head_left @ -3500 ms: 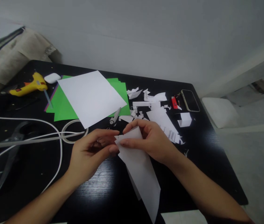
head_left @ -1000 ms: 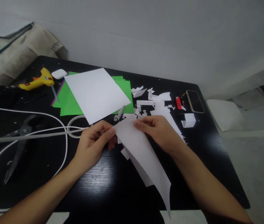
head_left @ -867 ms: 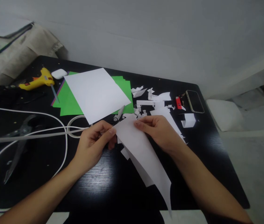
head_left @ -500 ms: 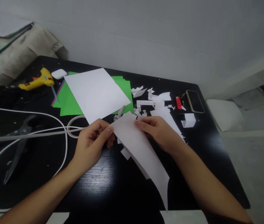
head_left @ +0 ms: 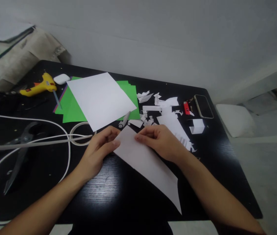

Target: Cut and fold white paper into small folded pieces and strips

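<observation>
Between my hands is a long white sheet of paper (head_left: 148, 164), its near end drooping toward the table's front edge. My left hand (head_left: 99, 150) pinches its left far edge, thumb on top. My right hand (head_left: 160, 142) grips the opposite edge with thumb and bent fingers; the fingertips underneath are hidden. Just beyond the hands lie small scissors (head_left: 124, 120) and white paper scraps (head_left: 148, 120). Farther back, a large white sheet (head_left: 101, 98) rests on green sheets (head_left: 71, 111). Right of my right hand lies a white cut paper strip (head_left: 174, 125).
A yellow glue gun (head_left: 41, 85) and a white case (head_left: 62, 79) lie at the back left. A white cable (head_left: 68, 156) loops over large dark scissors (head_left: 19, 163). On the right are a red lighter (head_left: 186, 108), a phone (head_left: 203, 106) and a folded paper piece (head_left: 197, 126).
The held paper has come lower and turned flatter, its near end swinging right. Both hands have shifted slightly down, the right one also left. The small pieces seen under the sheet are now hidden.
</observation>
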Motion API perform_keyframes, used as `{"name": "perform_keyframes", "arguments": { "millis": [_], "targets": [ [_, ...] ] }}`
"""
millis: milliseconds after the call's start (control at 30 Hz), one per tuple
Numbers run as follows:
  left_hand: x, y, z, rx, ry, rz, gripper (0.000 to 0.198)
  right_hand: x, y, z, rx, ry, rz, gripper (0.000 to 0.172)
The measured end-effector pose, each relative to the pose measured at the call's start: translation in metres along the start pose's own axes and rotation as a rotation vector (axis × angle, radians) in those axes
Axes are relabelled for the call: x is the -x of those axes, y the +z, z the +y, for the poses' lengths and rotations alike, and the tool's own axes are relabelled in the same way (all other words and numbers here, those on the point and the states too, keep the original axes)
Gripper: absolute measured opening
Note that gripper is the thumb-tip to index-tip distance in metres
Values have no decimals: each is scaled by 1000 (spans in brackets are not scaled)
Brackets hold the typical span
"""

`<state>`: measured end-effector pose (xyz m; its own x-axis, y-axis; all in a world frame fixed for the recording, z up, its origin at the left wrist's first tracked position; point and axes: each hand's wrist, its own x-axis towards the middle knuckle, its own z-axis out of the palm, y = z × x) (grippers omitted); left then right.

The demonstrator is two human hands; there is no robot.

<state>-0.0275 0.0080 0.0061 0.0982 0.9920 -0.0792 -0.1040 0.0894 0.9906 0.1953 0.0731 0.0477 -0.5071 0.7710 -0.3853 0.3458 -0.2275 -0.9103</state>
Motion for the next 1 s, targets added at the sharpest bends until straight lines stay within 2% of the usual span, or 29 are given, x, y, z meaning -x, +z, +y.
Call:
{"name": "perform_keyframes", "arguments": {
  "millis": [167, 333, 500, 633, 767, 900, 1000],
  "targets": [
    [-1, 5, 6, -208, -74, -8, 22, 3, 11, 0, 35, -51, -133, 23],
    [-2, 9, 7, -299, -69, 1, 28, 4, 16, 1, 115, -69, -133, 23],
    [0, 8, 6, -309, -75, 67, 28, 3, 12, 0, 124, -66, -131, 21],
    [-1, 4, 5, -223, -117, 171, 29, 0, 0, -3, 151, -62, -153, 21],
    [-4, 0, 3, -95, -185, 247, 30, -2, -12, -7, 121, 4, -179, 21],
    [-8, 1, 7, 133, -227, 262, 26, -2, -15, -7, 78, 31, -119, 22],
    [-10, 5, 7, 300, -198, 214, 30, -3, -14, -5, 19, 43, -19, 24]
  ]
}}
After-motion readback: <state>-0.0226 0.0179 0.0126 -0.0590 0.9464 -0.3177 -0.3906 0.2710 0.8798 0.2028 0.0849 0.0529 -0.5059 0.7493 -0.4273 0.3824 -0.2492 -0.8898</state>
